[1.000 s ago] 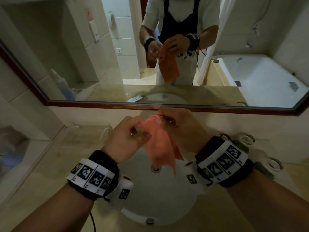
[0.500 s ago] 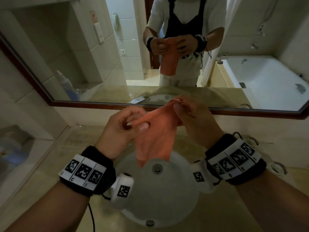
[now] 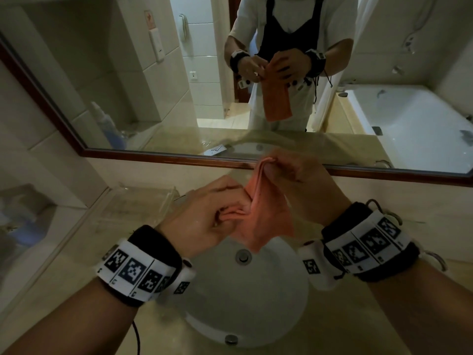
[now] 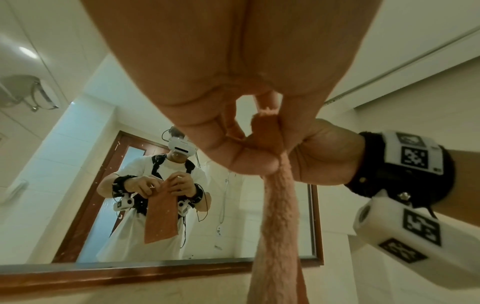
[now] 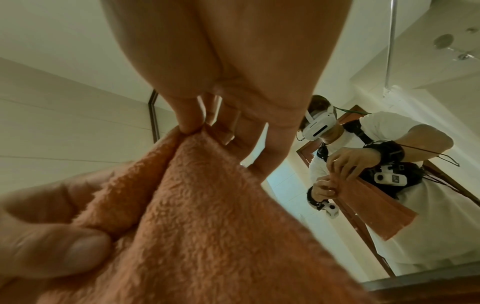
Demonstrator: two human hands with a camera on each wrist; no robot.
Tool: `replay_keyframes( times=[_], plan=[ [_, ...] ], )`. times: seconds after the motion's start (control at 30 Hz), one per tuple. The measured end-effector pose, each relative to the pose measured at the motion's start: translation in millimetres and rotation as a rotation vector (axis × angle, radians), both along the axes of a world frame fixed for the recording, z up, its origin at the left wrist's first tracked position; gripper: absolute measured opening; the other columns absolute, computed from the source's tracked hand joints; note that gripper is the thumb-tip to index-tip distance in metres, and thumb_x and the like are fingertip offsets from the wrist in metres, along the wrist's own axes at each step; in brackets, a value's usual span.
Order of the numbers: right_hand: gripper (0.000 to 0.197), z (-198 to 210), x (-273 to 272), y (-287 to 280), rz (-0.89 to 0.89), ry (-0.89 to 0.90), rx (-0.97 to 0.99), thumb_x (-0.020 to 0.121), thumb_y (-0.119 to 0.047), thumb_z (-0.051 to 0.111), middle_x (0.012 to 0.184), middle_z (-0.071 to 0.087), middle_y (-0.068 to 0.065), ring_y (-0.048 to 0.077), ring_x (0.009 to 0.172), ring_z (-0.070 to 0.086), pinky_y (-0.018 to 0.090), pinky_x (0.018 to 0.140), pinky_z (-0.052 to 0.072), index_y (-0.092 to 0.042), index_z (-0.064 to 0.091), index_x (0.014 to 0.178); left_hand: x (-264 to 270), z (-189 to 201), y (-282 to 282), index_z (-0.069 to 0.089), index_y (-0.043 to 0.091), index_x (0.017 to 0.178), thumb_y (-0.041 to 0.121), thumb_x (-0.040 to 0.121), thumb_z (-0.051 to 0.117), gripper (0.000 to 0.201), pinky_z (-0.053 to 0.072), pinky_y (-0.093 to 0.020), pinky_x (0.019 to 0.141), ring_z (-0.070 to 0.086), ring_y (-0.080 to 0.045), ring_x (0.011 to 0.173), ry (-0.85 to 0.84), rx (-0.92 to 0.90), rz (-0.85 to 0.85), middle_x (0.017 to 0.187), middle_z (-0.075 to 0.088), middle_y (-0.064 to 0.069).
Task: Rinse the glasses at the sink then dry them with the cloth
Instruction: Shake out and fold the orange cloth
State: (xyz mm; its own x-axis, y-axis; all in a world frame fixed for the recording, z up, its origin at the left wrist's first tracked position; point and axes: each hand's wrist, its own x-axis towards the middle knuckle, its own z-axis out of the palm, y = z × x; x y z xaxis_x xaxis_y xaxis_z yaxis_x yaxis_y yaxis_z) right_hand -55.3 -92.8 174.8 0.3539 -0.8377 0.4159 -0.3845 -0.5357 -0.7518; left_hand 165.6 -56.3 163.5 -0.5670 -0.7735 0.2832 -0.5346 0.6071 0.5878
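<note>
An orange terry cloth [image 3: 266, 221] hangs above the white sink basin [image 3: 256, 298], held by both hands. My left hand [image 3: 230, 213] pinches a bunched edge of it between thumb and fingers. Higher up, just under the mirror frame, my right hand [image 3: 268, 170] pinches a top corner. The left wrist view has the cloth [image 4: 280, 216] hanging down in a narrow strip from the left hand [image 4: 267, 133]. In the right wrist view the right hand [image 5: 189, 131] pinches the cloth [image 5: 221, 205], with the left thumb at lower left. Neither hand holds a glass.
A clear plastic tray [image 3: 148, 201] stands on the beige counter left of the basin. The drain [image 3: 243, 256] sits under the cloth. A wood-framed mirror [image 3: 179, 157] spans the wall behind and reflects a bathtub. A blurred bluish bottle [image 3: 25, 221] is at far left.
My left hand has come down and in toward the right hand, bunching the cloth's edge. The cloth is now more folded and hangs shorter. The right hand has stayed about where it was.
</note>
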Motion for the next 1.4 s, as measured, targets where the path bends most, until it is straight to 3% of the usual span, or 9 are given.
replay_keyframes(
  times=[0.13, 0.23, 0.4, 0.6, 0.73, 0.83, 0.97, 1.17, 1.4],
  plan=[
    [0.027, -3.7, -0.9, -1.9, 0.006, 0.009, 0.031, 0.093, -0.044, 0.046, 0.082, 0.065, -0.004, 0.021, 0.080, 0.062, 0.053, 0.078, 0.052, -0.025, 0.065, 0.090, 4.1, 1.5, -1.1, 0.060, 0.023, 0.081, 0.012, 0.076, 0.078, 0.021, 0.050, -0.036, 0.064, 0.057, -0.012, 0.077, -0.053, -0.047, 0.034, 0.092, 0.056, 0.009],
    [0.026, -3.2, -4.6, -3.4, -0.017, 0.019, 0.033, 0.093, -0.045, 0.045, 0.083, 0.066, -0.004, 0.019, 0.082, 0.062, 0.052, 0.079, 0.052, -0.027, 0.064, 0.092, 8.5, 2.6, -2.1, 0.047, 0.018, 0.064, 0.041, 0.076, 0.083, 0.044, 0.043, -0.026, 0.057, 0.049, -0.014, 0.062, 0.007, -0.048, 0.067, 0.071, 0.052, 0.006],
    [0.024, -2.4, -6.9, -4.8, -0.019, 0.006, 0.024, 0.094, -0.044, 0.046, 0.083, 0.065, -0.004, 0.017, 0.082, 0.061, 0.048, 0.080, 0.051, -0.028, 0.063, 0.091, 8.3, -4.0, 2.0, 0.055, 0.012, 0.068, 0.019, 0.083, 0.079, 0.029, 0.048, -0.040, 0.057, 0.054, -0.019, 0.062, 0.071, -0.045, 0.104, 0.068, 0.055, 0.002],
    [0.026, -5.1, -1.3, -4.4, 0.011, 0.004, 0.035, 0.095, -0.045, 0.046, 0.083, 0.066, -0.005, 0.022, 0.084, 0.064, 0.053, 0.082, 0.052, -0.028, 0.065, 0.092, 3.3, -1.1, 8.8, 0.070, 0.020, 0.096, 0.009, 0.083, 0.073, 0.018, 0.049, -0.032, 0.064, 0.056, -0.011, 0.072, -0.003, -0.108, 0.005, 0.084, 0.056, 0.010],
    [0.025, -5.6, -1.1, -3.6, 0.033, 0.002, 0.050, 0.093, -0.047, 0.047, 0.084, 0.066, -0.006, 0.023, 0.085, 0.063, 0.053, 0.082, 0.052, -0.030, 0.065, 0.092, 10.8, 3.0, 12.2, 0.069, 0.023, 0.090, 0.042, 0.086, 0.068, 0.019, 0.051, -0.034, 0.067, 0.058, -0.010, 0.079, -0.146, -0.116, -0.010, 0.101, 0.051, 0.013],
    [0.023, -5.2, -3.3, -2.4, 0.042, 0.024, 0.043, 0.092, -0.049, 0.045, 0.081, 0.063, -0.011, 0.015, 0.082, 0.062, 0.041, 0.077, 0.052, -0.035, 0.063, 0.088, 15.9, 9.4, 18.3, 0.068, 0.026, 0.090, 0.056, 0.092, 0.058, 0.031, 0.053, -0.034, 0.072, 0.059, -0.009, 0.088, -0.247, -0.212, 0.004, 0.117, 0.048, 0.013],
    [0.015, -6.8, -5.6, -0.7, 0.033, 0.051, 0.043, 0.091, -0.045, 0.047, 0.081, 0.064, -0.019, 0.005, 0.082, 0.062, 0.029, 0.076, 0.048, -0.048, 0.061, 0.086, 20.6, 22.1, 24.5, 0.067, 0.016, 0.084, 0.034, 0.095, 0.059, 0.022, 0.044, -0.045, 0.091, 0.056, -0.021, 0.112, -0.117, -0.351, -0.056, 0.120, 0.059, 0.003],
    [0.016, -9.4, 3.6, 5.7, 0.056, 0.085, 0.046, 0.097, -0.033, 0.052, 0.084, 0.067, -0.011, 0.012, 0.083, 0.065, 0.046, 0.078, 0.056, -0.036, 0.066, 0.092, 22.4, 20.6, 28.2, 0.062, 0.005, 0.066, 0.017, 0.088, 0.069, 0.026, 0.047, -0.039, 0.073, 0.061, -0.024, 0.079, 0.185, -0.152, -0.090, 0.078, 0.066, -0.003],
    [0.023, -9.8, 7.6, 7.9, 0.053, 0.097, 0.044, 0.096, -0.036, 0.051, 0.085, 0.068, -0.001, 0.019, 0.082, 0.066, 0.051, 0.077, 0.054, -0.021, 0.069, 0.095, 29.2, 15.9, 30.3, 0.053, -0.002, 0.061, 0.016, 0.088, 0.068, 0.036, 0.044, -0.035, 0.058, 0.053, -0.029, 0.058, 0.267, 0.024, -0.050, 0.062, 0.053, -0.009]
  ],
)
